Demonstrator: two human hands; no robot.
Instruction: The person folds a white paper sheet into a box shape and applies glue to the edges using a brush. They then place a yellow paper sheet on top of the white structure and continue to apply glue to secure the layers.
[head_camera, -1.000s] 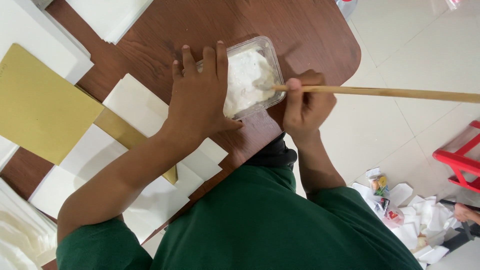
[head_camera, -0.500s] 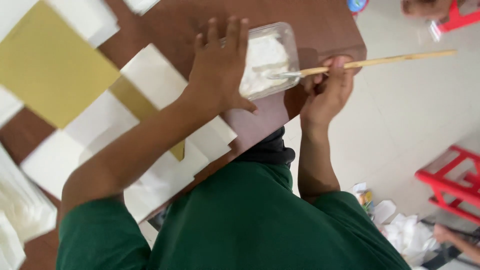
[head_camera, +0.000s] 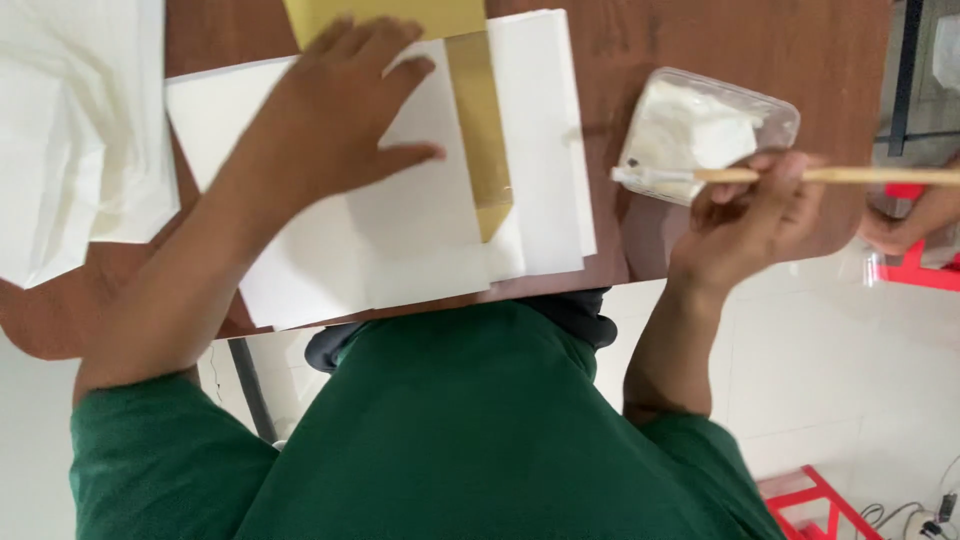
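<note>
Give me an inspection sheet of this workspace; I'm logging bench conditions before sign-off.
Surface: brown wooden table, rounded edge toward the person.
Job's things: white paper sheets overlapping a gold sheet; clear plastic tub holding white paste; wooden-handled brush, paste-coated tip at the tub's near rim.
Clutter: crumpled white paper at the table's left.
Grippers: left hand flat, fingers spread on the white sheets; right hand closed on the brush handle.
Cables: some on the floor at lower right.
Surroundings: pale tiled floor; red frames; another person's hand at the right edge.
</note>
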